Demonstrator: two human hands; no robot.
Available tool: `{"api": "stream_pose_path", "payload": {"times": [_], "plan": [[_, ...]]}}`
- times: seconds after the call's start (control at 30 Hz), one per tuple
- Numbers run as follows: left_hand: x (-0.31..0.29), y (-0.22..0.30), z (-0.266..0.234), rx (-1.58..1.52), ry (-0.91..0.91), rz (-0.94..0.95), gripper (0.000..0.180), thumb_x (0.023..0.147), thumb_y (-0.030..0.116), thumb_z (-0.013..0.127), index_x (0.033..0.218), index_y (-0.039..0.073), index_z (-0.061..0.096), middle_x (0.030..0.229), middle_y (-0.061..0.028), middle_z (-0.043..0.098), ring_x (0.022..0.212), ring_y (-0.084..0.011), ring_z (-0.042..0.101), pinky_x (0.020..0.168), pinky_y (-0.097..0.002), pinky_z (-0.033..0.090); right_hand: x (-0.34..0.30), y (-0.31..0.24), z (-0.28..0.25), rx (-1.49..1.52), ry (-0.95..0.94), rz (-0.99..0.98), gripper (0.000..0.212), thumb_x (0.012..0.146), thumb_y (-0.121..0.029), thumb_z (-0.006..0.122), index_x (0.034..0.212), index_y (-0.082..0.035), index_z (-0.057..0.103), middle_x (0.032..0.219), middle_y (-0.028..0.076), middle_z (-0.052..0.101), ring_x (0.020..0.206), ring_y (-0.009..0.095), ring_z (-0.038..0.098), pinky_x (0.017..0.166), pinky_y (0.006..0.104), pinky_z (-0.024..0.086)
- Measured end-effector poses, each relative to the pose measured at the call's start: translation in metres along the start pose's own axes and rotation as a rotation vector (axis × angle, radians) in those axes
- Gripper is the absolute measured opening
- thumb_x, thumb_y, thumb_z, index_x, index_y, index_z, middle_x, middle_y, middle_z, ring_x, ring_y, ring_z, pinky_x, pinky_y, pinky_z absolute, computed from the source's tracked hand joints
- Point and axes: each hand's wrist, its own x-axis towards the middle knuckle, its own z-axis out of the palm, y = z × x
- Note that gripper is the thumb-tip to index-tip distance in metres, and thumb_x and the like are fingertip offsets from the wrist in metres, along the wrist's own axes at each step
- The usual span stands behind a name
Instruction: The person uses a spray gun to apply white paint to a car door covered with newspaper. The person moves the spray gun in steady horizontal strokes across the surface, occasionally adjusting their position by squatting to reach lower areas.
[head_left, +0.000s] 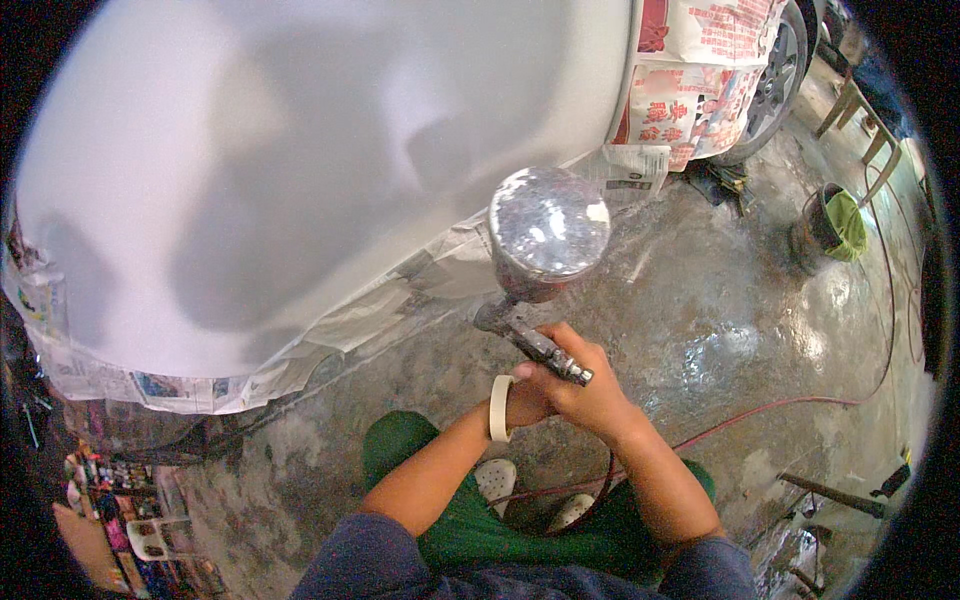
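My right hand [583, 392] is wrapped round the handle of a metal spray gun [540, 345]. A round silver paint cup [550, 225] with a shiny, blotched lid sits on top of the gun. My left hand [534, 398] is close against the right one, partly behind it, and its fingers are mostly hidden. A roll of cream masking tape [501, 408] hangs round my left wrist. Ahead of the gun curves a whitish-grey car body panel [330, 170]. Masking newspaper [330, 340] lines its lower edge.
Printed paper [690, 90] covers the bodywork beside a car wheel [778, 75]. A reddish hose [770, 402] runs across the wet-looking concrete floor [690, 340]. At right stands a dark bucket [818, 235] with a green liner, near a stool [870, 125]. Cluttered items [115, 500] lie at lower left.
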Motion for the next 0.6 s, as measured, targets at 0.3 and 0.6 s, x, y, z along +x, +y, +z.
{"api": "stream_pose_path", "payload": {"times": [0.3, 0.6], "plan": [[0.012, 0.008, 0.007, -0.026, 0.030, 0.049, 0.046, 0.095, 0.022, 0.064, 0.137, 0.009, 0.048, 0.138, -0.0072, 0.053, 0.126, -0.0194, 0.049, 0.106, -0.0368, 0.042, -0.006, 0.010, -0.005, -0.062, 0.116, 0.039, 0.041, 0.082, -0.030, 0.079, 0.107, -0.006, 0.058, 0.086, 0.018, 0.069, 0.081, 0.035, 0.071, 0.068, 0.0416, 0.053], [0.040, 0.040, 0.018, -0.403, -0.050, -0.052, 0.049, 0.093, 0.019, 0.066, 0.137, 0.008, 0.047, 0.135, -0.0066, 0.055, 0.124, -0.0185, 0.051, 0.105, -0.0373, 0.044, -0.015, 0.017, -0.024, -0.032, 0.349, 0.084, 0.030, 0.085, -0.015, 0.075, 0.104, -0.003, 0.057, 0.076, 0.008, 0.061, 0.070, 0.012, 0.056, 0.064, 0.0310, 0.048]]}}
